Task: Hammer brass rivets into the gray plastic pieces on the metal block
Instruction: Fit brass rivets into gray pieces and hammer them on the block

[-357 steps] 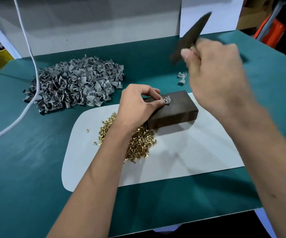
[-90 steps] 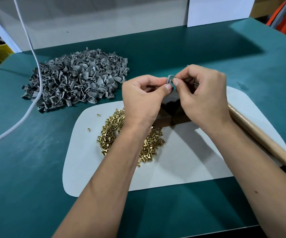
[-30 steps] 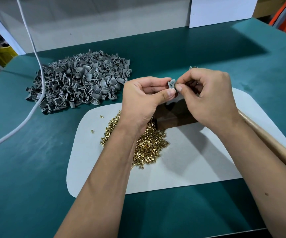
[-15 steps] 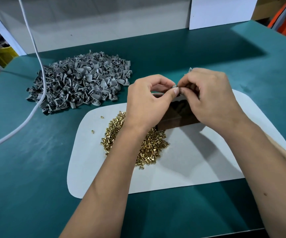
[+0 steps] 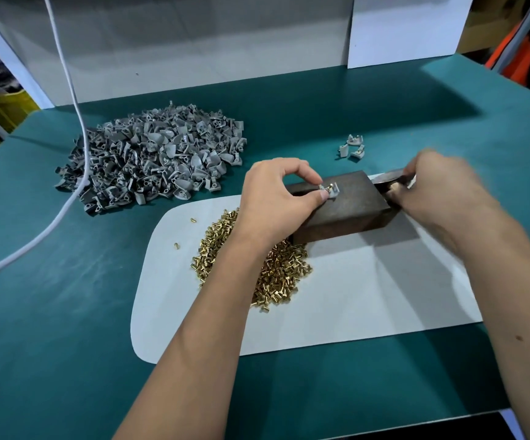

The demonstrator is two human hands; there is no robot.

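Observation:
A dark metal block (image 5: 349,206) lies on the white mat (image 5: 336,300). On its top sits a gray plastic piece (image 5: 332,190) with a brass rivet standing in it. My left hand (image 5: 276,198) pinches that piece between thumb and forefinger, steadying it on the block. My right hand (image 5: 438,188), blurred, grips the hammer (image 5: 390,179) just right of the block; only the part near its head shows. A heap of brass rivets (image 5: 276,268) lies on the mat under my left wrist.
A large pile of gray plastic pieces (image 5: 158,160) lies at the back left on the green table (image 5: 50,312). Three pieces with rivets (image 5: 352,147) lie behind the block. A white cable (image 5: 66,198) hangs across the left side. White panels stand at the back.
Both hands were together above the block, fitting a rivet into the piece. Now my left hand has set the piece on the block and my right hand has moved right to the hammer.

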